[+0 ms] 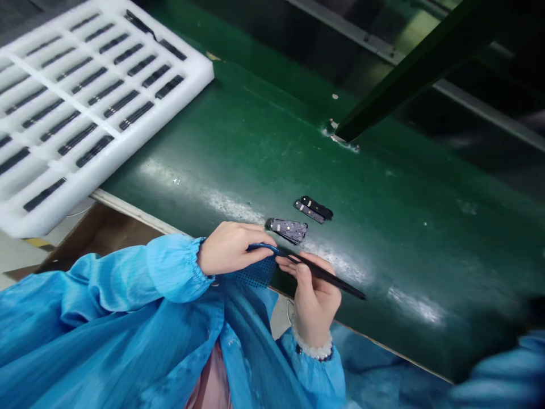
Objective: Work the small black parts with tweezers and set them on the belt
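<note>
Work looked mid-way: the long, slim, black strip [340, 284] was in hand, pinched between the thumb and fingers of the right hand [315, 292], pointing toward four o'clock. The left hand [236, 247] pinched a blue, dotted, curved-edged piece [259, 271] at the strip's near end. Flat, dark, tapered parts [292, 230] lay loose at twelve to one o'clock, seemingly left to handle. At ten o'clock, a matte white foam tray [140, 133] held dark slats in slots, whether finished I couldn't tell. The green tabletop [238, 147] was glossy and scuffed.
</note>
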Demonstrator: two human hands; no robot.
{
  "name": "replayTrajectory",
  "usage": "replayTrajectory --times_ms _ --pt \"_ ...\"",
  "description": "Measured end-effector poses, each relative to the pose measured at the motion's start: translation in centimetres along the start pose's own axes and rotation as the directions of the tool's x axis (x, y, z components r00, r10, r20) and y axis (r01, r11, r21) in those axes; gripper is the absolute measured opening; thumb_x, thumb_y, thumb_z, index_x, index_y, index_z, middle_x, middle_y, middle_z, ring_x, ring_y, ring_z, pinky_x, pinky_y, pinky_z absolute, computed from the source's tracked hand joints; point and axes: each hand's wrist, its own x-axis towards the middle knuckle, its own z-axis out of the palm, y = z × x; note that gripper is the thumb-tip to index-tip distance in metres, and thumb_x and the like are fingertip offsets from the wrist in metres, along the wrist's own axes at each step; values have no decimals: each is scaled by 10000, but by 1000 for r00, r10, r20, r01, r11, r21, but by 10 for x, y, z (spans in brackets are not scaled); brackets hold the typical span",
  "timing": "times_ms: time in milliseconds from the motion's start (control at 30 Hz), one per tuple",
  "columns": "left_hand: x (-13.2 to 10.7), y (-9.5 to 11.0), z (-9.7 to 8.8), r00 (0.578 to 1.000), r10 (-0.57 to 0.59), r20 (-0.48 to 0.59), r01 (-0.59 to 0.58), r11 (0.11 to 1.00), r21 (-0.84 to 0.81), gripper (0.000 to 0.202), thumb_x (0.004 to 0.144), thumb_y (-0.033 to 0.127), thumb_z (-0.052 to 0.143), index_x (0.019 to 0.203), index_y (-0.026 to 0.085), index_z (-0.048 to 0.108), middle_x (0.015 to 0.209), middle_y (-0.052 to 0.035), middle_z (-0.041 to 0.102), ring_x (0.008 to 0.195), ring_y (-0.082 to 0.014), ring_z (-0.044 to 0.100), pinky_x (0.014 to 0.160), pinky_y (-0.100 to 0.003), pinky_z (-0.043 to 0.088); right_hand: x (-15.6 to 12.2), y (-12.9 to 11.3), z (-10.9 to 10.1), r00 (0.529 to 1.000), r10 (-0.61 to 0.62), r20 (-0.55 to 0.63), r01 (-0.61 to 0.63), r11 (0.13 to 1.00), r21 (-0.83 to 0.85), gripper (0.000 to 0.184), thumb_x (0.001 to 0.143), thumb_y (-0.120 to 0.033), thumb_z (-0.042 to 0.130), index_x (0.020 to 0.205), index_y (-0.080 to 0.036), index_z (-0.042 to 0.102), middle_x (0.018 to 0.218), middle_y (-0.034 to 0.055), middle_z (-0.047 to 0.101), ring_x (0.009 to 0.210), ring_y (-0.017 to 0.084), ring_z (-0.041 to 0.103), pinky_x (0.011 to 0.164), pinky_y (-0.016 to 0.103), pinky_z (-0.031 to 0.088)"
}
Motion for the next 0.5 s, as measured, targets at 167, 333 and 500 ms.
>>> replayTrajectory --times_ms 167,333,500 --pt "1 2 1 999 -35 -13 34 999 -30 176 835 366 630 919 231 705 887 39 716 795 -113 670 703 -179 455 -1 2 2 1000 -14 -10 14 1000 20 132 847 -278 606 947 -191 610 790 21 719 683 176 723 636 308 614" --pt "0 3 4 997 -41 -63 39 999 -39 101 830 263 622 860 225 711 862 43 713 778 -106 663 688 -177 455 0 2 -5 999 -17 -29 17 999 -30 126 822 -262 637 914 -176 652 825 34 715 718 182 724 681 316 614" --pt "0 1 6 997 -24 -67 22 999 -33 113 837 262 612 847 223 719 831 38 706 756 -101 657 688 -174 453 2 -2 -9 999 -41 36 44 994 -99 134 788 -256 676 901 -185 681 833 38 725 705 170 721 699 309 614"
